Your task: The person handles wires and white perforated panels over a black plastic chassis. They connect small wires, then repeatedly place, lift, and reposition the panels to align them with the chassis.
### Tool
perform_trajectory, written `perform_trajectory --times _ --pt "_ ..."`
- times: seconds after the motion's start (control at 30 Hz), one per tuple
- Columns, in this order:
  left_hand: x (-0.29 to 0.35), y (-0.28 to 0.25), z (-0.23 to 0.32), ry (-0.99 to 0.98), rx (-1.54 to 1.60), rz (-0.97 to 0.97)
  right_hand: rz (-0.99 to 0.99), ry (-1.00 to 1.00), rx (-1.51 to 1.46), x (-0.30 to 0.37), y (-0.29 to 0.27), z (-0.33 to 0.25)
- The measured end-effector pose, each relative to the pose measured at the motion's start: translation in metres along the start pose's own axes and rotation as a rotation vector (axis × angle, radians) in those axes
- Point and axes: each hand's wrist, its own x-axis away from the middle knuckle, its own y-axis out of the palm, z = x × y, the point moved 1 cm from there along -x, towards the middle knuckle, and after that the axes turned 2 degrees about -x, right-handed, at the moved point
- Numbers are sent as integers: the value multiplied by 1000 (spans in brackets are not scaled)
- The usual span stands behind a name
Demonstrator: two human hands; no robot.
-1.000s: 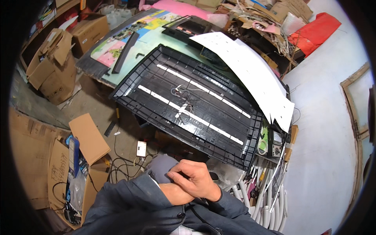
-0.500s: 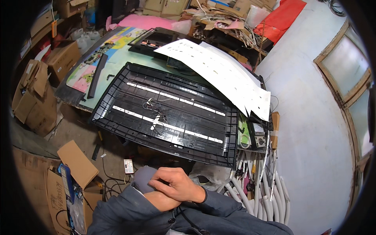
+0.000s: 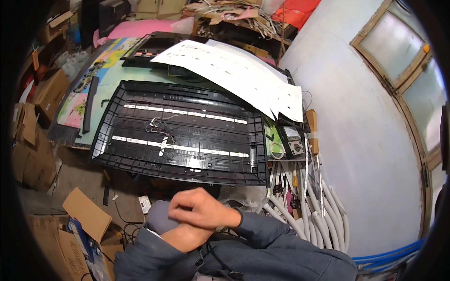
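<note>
My right hand lies across my left wrist, its fingers curled loosely and no object visible in them. Beneath it my left hand shows only its wrist and back; its fingers are hidden. Both rest close to my body by a grey-clad knee. Ahead of them on the table is a large black plastic TV back shell, open side up. Two white LED strips run along it, with a tangle of thin wires between them. Neither hand touches the shell.
A large white sheet overhangs the shell's far right corner. A multimeter and a roll of tape sit at the table's right. Grey tubes stand below. Cardboard boxes and cables are at left.
My view has turned to the right, so the table and shell appear farther left. The right hand has shifted slightly over the left wrist; the shell stays where it was on the table.
</note>
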Motion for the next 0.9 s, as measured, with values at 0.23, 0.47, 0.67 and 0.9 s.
perform_trajectory --times 0.23,0.47,0.67,0.9 --pt "-12 -21 4 -100 80 -344 449 412 -631 -20 -107 59" --pt "-16 -26 3 -72 65 -341 1031 431 -986 -42 -241 160" --pt "-21 -21 2 -98 96 -339 1266 301 -1047 -57 -304 200" --pt "-19 -23 5 -111 130 -322 1293 277 -1190 -60 -366 258"
